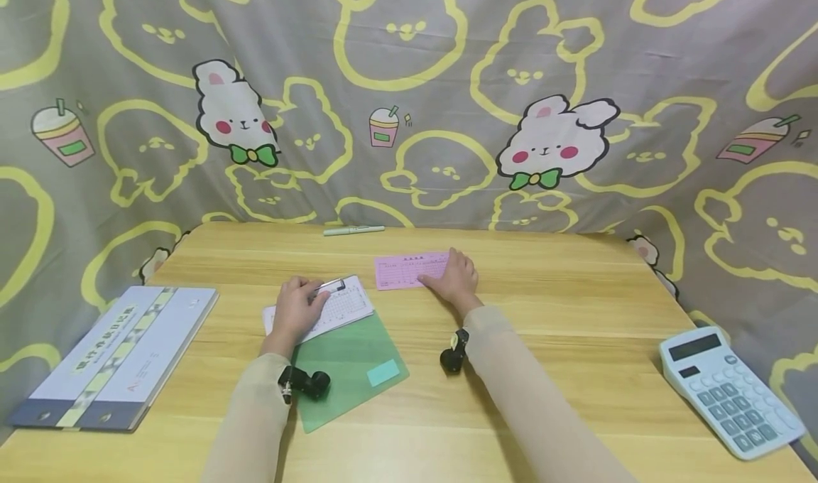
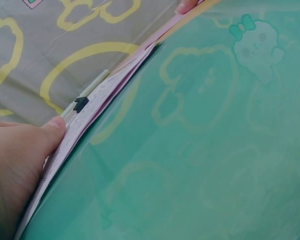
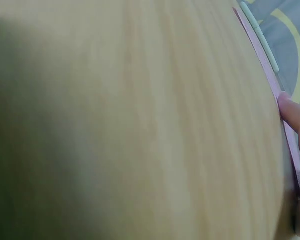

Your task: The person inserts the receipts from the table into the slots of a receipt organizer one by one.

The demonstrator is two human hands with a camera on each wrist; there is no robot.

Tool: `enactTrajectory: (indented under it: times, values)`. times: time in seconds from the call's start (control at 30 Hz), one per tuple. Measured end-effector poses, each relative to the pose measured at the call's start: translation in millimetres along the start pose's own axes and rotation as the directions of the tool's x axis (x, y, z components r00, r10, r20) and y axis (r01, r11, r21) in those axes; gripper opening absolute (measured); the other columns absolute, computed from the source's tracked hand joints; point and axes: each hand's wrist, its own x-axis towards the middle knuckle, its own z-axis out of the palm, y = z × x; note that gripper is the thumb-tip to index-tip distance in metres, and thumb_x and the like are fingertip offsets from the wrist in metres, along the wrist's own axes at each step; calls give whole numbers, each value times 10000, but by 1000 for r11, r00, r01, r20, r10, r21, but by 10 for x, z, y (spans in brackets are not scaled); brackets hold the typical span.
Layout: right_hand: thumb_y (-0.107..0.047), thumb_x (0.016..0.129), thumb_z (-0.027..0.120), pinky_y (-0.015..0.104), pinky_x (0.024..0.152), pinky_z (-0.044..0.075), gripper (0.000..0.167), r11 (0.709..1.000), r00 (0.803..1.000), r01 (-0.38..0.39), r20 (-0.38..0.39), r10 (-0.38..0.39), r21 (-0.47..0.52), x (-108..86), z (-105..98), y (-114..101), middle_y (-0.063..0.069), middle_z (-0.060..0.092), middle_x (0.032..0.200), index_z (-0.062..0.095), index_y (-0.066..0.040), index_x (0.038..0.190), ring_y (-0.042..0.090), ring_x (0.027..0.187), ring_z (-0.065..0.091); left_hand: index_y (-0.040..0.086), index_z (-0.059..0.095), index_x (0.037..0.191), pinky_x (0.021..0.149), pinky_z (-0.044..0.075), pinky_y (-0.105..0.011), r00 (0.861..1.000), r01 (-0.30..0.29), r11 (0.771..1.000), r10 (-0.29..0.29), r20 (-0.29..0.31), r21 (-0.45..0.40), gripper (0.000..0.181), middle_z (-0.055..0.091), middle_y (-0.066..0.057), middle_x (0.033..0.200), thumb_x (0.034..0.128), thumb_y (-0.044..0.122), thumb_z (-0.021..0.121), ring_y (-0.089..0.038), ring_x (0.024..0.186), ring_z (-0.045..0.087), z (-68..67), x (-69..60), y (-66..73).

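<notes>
My left hand (image 1: 298, 311) is at a stack of white printed slips (image 1: 345, 307), its thumb and fingers about the silver handle of a black binder clip (image 1: 341, 284). The clip is at the stack's upper edge. Under the stack, a green translucent folder (image 1: 348, 369) bears a pale blue label. Pink paper edges show with the white ones in the left wrist view. Farther right, my right hand (image 1: 456, 281) rests on a pink printed slip (image 1: 399, 271), thumb on its face, fingers at its right end. The right wrist view shows the thumb touching the slip (image 3: 264, 55).
A green pen (image 1: 353, 231) lies at the table's back edge. A thick blue-grey account book (image 1: 128, 355) lies at the left, and a light blue calculator (image 1: 728, 391) at the right. A patterned curtain (image 1: 441, 114) hangs behind the wooden table (image 1: 543, 291).
</notes>
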Motion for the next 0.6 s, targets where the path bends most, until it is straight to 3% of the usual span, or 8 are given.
enactTrajectory:
  times: [0.3,0.6]
  values:
    - [-431,666,686,458,955,127,895,996,999,33,-5,-33,79,33,-27,51,169,265,1335,243,-34,1334,327,1205,182,19,579,1100,799,309,-425,1000,8,1000,-8,0,8,364,454,-138,999,842,275,553,-292,948,384,-1,20,-12]
    - [-329,649,724,454,898,226,813,993,997,37,-74,-29,110,0,-60,90,179,372,1230,326,-48,1301,331,1120,272,15,584,1090,791,310,-427,1000,2,1000,-2,-3,1,352,457,-148,996,838,259,563,-297,940,387,17,0,-2]
